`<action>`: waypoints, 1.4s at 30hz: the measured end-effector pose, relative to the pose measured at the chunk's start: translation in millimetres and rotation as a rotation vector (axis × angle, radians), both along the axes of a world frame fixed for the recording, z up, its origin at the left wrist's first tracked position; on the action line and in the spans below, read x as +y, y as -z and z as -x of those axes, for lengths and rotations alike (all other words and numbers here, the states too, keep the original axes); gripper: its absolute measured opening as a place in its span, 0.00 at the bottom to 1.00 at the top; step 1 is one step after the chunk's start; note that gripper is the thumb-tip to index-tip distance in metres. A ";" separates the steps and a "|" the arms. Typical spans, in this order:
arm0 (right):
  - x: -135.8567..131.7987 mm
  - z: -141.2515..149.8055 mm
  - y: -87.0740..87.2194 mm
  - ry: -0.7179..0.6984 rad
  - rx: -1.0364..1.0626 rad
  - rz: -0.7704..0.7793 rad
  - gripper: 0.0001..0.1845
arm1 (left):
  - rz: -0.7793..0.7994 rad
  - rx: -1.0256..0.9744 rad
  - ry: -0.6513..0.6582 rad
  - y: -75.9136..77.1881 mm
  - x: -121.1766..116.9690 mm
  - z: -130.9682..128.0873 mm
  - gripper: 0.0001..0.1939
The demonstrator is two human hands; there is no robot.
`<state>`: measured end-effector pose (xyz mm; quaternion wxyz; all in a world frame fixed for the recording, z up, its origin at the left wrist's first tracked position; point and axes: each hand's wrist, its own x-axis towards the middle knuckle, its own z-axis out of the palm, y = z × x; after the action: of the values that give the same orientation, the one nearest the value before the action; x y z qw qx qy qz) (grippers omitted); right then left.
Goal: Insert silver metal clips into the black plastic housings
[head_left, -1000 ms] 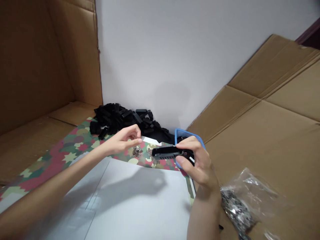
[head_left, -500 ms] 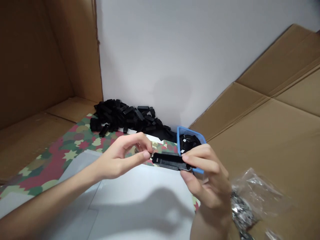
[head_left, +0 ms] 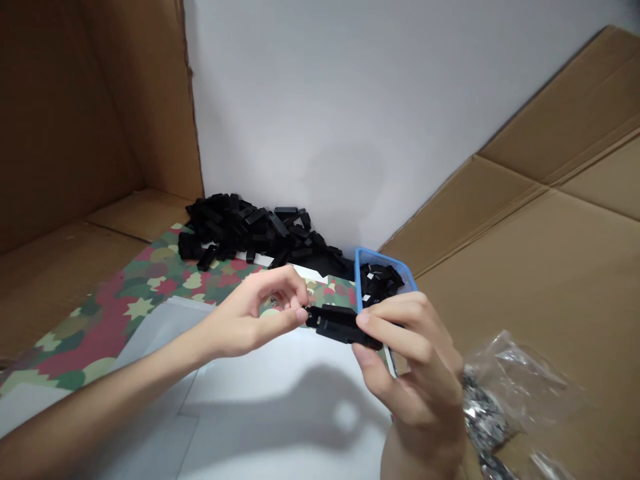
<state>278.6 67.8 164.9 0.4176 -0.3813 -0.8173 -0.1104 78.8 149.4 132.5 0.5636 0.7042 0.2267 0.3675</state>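
Observation:
Between the thumb and fingers of my right hand [head_left: 415, 353] is a long black plastic casing [head_left: 337, 325], open and hollow along one side. My left hand [head_left: 255, 310] meets its left end. Thumb and forefinger there are pinched together on something tiny, perhaps metallic, too small to name. The fingertips of the left hand touch or nearly touch the casing. Behind the left hand, a few small shiny metal bits [head_left: 273, 302] show on the patterned cloth.
A heap of black plastic parts [head_left: 250, 227] lies against the white wall. The blue basket [head_left: 358, 273] beside it holds more. White sheets [head_left: 240, 413] cover the patterned cloth [head_left: 145, 283]. At right, a clear plastic bag [head_left: 520, 380] lies by silvery metal pieces [head_left: 483, 413]. Cardboard flanks both sides.
The casing has tilted, so its hollow side shows less and its outer side more. My left fingertips stay at its left end. The right hand has turned slightly with it.

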 end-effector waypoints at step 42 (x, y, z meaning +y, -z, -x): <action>-4.2 3.1 -1.8 0.032 -0.122 -0.073 0.11 | 0.246 -0.077 0.086 9.1 2.6 -7.7 0.08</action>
<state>275.5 63.6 166.7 0.3788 -0.3714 -0.8305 -0.1700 86.5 152.1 123.4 0.6692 0.6243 0.2176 0.3392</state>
